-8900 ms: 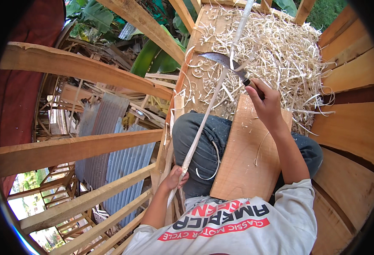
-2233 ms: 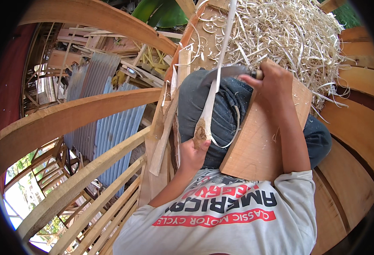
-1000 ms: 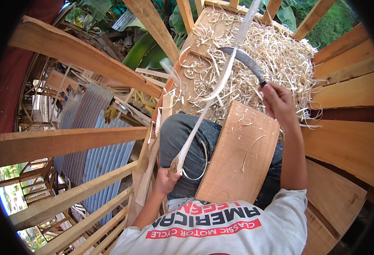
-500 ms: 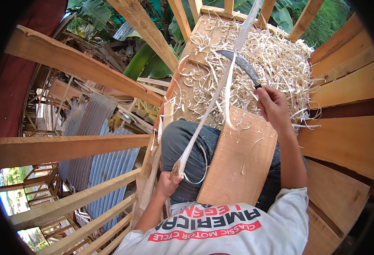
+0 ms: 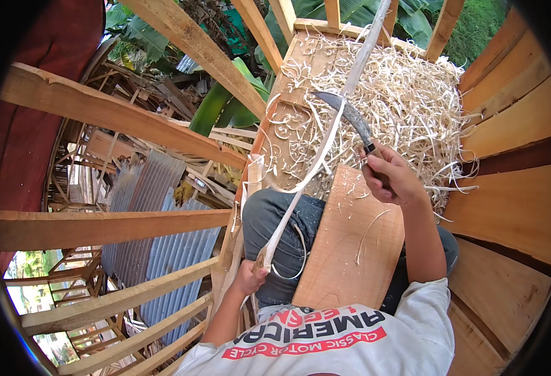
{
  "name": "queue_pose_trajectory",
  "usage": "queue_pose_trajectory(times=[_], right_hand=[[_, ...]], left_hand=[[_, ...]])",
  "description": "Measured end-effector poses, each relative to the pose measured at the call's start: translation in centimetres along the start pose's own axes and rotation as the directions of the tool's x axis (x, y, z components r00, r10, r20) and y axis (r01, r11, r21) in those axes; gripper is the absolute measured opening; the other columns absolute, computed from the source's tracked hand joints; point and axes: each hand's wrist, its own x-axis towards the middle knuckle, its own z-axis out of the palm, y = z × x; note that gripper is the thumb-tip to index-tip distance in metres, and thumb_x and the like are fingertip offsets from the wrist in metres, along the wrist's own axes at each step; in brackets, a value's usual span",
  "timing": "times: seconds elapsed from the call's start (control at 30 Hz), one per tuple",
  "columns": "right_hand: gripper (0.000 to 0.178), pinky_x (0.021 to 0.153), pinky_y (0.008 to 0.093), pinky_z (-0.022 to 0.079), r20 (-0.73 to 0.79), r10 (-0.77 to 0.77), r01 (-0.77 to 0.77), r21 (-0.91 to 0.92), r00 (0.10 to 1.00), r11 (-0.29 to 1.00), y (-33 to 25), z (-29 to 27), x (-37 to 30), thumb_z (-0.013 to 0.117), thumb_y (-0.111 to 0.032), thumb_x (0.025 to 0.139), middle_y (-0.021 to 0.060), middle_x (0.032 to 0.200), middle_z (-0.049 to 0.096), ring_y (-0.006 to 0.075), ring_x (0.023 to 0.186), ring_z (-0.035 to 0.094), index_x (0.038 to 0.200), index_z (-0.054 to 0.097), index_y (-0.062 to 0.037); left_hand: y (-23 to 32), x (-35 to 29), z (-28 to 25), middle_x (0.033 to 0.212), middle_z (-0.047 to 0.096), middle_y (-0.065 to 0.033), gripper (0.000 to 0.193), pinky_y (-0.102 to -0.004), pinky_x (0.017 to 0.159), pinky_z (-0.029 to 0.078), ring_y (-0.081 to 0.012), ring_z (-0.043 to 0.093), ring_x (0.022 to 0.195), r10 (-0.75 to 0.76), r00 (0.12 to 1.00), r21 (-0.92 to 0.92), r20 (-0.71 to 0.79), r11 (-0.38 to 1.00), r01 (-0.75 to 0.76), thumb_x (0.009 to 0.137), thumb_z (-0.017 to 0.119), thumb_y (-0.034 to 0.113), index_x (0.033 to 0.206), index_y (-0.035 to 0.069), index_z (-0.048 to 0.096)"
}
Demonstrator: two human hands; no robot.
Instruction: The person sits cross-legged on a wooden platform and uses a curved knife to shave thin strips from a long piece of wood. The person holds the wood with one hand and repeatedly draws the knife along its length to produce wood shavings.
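My left hand (image 5: 250, 277) is closed around the near end of a long, pale, peeled wooden pole (image 5: 282, 227), which slants up and away to the far edge of the view. My right hand (image 5: 391, 175) grips the dark handle of a curved, sickle-like knife (image 5: 354, 118). Its dark blade crosses the pole at mid-length, tip to the left; whether the edge touches the wood I cannot tell. A thin shaving (image 5: 300, 184) curls beside the pole. Across my lap lies a flat wooden board (image 5: 351, 250), with a few thin strips on it.
A thick heap of pale wood shavings (image 5: 413, 106) covers the wooden platform (image 5: 290, 119) ahead. Wooden rails (image 5: 119, 225) stand at my left, and plank walls (image 5: 514, 194) rise at my right. Beyond the rails lie corrugated metal sheets (image 5: 181, 250) and banana leaves.
My right hand has drawn the knife nearer and slightly left along the pole. The long shaving hanging by the blade has shifted to the pole's left side. My left hand keeps its hold.
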Motion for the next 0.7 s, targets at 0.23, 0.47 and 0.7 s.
queue_pose_trajectory(times=[0.23, 0.47, 0.7], right_hand=[[0.022, 0.035, 0.0189, 0.026, -0.198, -0.240, 0.197, -0.214, 0.950, 0.957, 2.3, 0.2, -0.4, 0.053, -0.023, 0.093, -0.0046, 0.052, 0.041, 0.0016, 0.039, 0.033, 0.084, 0.056, -0.0030], [0.017, 0.042, 0.0238, 0.026, -0.234, -0.696, 0.351, -0.728, 0.679, 0.588, 2.8, -2.0, 1.0, 0.057, -0.018, 0.090, -0.0048, 0.052, 0.041, 0.0034, 0.046, 0.035, 0.089, 0.056, -0.0006], [0.027, 0.031, 0.0219, 0.035, 0.131, 0.143, -0.052, -0.531, 0.981, 0.846, 0.1, -1.4, -2.1, 0.051, -0.027, 0.093, -0.0010, 0.051, 0.045, 0.0061, 0.035, 0.043, 0.090, 0.055, -0.0004]], left_hand=[[1.1, -0.1, 0.5, 0.047, 0.037, 0.0010, 0.065, -0.0238, 0.034, 0.030, -0.0095, 0.040, 0.040, -0.021, 1.000, 0.019, 0.004, 1.000, 0.020, 0.068, 0.064, 0.069, 0.058, 0.010, 0.039], [1.3, -0.2, 0.7, 0.049, 0.035, 0.0012, 0.064, -0.0242, 0.037, 0.030, -0.0101, 0.038, 0.040, -0.057, 0.998, 0.022, 0.006, 0.998, 0.057, 0.068, 0.065, 0.068, 0.057, 0.009, 0.040], [0.5, -0.3, 0.5, 0.046, 0.039, 0.0006, 0.057, -0.0246, 0.036, 0.030, -0.0097, 0.040, 0.038, -0.017, 1.000, -0.009, -0.008, 1.000, 0.017, 0.077, 0.062, 0.059, 0.058, 0.009, 0.042]])
